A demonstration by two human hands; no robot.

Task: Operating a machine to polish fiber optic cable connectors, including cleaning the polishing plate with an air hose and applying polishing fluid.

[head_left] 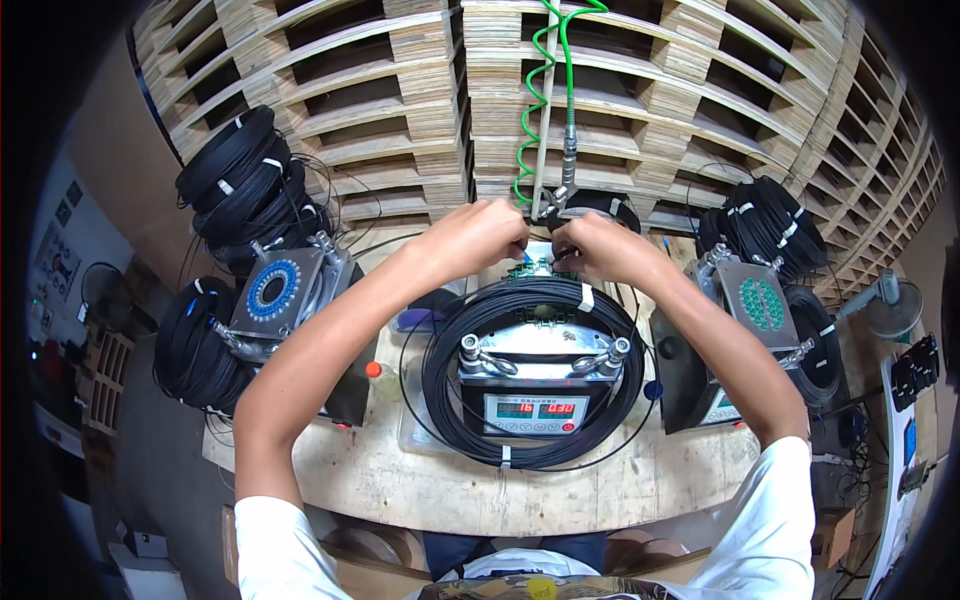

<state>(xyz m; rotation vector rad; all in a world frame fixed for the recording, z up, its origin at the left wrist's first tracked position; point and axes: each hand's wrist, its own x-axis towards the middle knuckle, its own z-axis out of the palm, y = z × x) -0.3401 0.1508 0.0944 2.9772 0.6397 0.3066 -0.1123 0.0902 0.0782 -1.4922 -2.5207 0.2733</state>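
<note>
At the middle of the wooden tabletop [420, 500]: central machine [540, 342], its display panel [535, 414] lit, black cable coil [440, 380] looped around it. Left hand [495, 235] and right hand [600, 248] near each other over its far end, fingers curled, close to small green holders [520, 272]. Blue tip [528, 257] by left fingertips; cannot tell whether either hand grips anything. Left-side machine [275, 290], right-side machine [755, 300] flank. Green coiled hose [533, 120] hangs beyond.
</note>
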